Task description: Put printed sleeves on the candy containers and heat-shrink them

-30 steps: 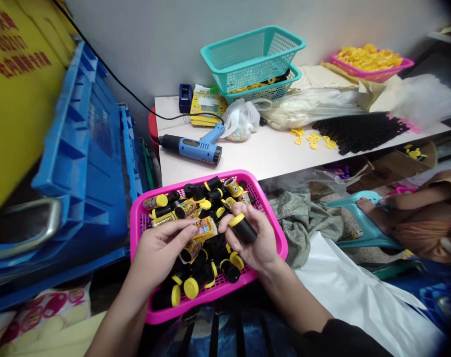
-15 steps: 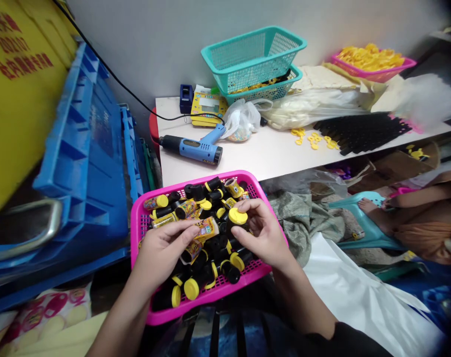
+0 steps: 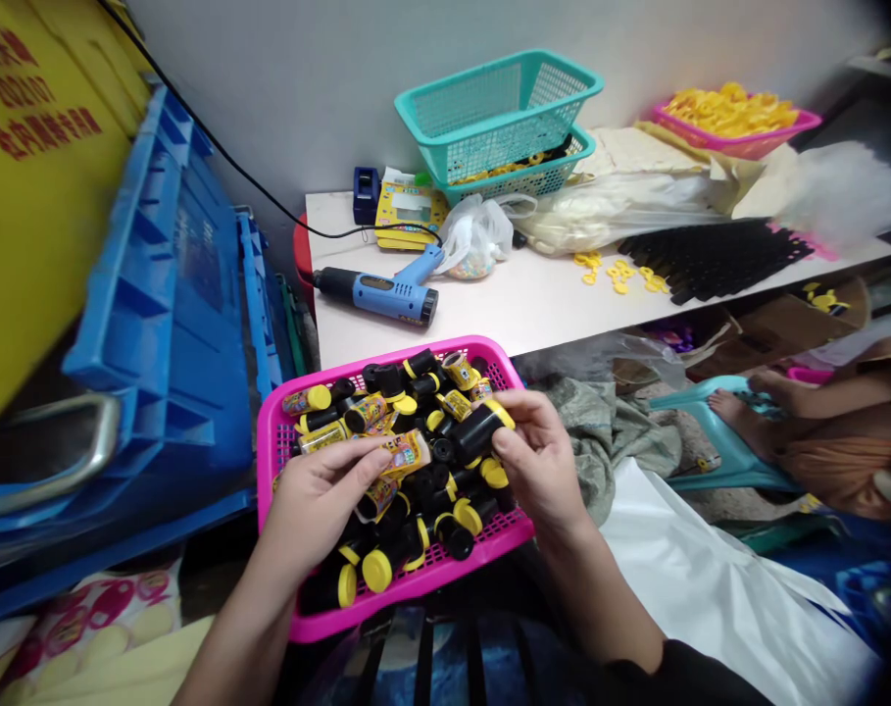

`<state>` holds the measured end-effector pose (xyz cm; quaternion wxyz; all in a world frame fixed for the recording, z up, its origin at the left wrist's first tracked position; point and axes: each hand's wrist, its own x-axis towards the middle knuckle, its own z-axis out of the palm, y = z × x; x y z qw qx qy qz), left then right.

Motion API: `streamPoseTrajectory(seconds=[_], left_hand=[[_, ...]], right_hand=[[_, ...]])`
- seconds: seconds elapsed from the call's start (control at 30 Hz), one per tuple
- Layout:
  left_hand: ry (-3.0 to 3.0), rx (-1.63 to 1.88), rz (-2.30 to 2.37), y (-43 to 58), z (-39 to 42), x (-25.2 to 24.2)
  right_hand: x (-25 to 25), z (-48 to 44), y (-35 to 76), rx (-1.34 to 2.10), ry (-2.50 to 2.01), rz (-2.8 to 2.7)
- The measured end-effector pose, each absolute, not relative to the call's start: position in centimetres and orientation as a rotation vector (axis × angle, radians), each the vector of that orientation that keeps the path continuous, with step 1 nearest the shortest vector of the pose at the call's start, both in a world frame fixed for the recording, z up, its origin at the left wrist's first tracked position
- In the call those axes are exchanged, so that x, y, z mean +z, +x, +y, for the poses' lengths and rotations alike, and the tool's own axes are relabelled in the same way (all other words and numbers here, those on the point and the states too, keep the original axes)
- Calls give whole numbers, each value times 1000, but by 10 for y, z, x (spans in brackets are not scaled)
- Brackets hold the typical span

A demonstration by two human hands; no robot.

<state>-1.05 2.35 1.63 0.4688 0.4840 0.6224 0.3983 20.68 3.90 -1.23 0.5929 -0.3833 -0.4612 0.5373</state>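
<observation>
My left hand [image 3: 323, 490] pinches a yellow printed label sleeve [image 3: 410, 452] between thumb and fingers, its open end facing right. In my right hand [image 3: 544, 461] is a small black canister [image 3: 474, 434], gripped by its yellow cap and tipped so that its black end points left toward the sleeve. A gap separates the two. Below both hands, a pink mesh basket [image 3: 408, 594] holds many black canisters with yellow caps, some wrapped in printed sleeves.
A blue heat gun [image 3: 386, 294] lies on the white table [image 3: 481, 319], its cord running up left. Beyond it are teal baskets [image 3: 489, 118] and a row of black sticks [image 3: 717, 255]. Blue crates [image 3: 173, 275] stand at left. Another person's arm [image 3: 819, 392] shows at right.
My right hand has turned the black canister from cap facing up to lying sideways, black end toward the sleeve. My left hand has barely moved. The other person's arm at right has shifted.
</observation>
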Motion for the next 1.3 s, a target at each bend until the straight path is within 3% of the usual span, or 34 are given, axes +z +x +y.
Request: streamPoseTrajectory(seconds=[0.4, 0.7, 0.93, 1.17, 1.3], left_hand=[[1216, 974, 1434, -7, 23, 17], [1293, 1014, 1398, -4, 24, 14], [1215, 1119, 1235, 8, 22, 18], [1171, 1125, 1165, 15, 18, 17], [1188, 1126, 1186, 18, 16, 14]], right_hand=[[-8, 45, 205, 1482, -932, -1148], [-9, 44, 203, 1370, -1112, -1330], [-22, 33, 185, 1311, -830, -1352], [-26, 28, 168, 1978, -635, -858], [-34, 29, 162, 1905, -691, -815]])
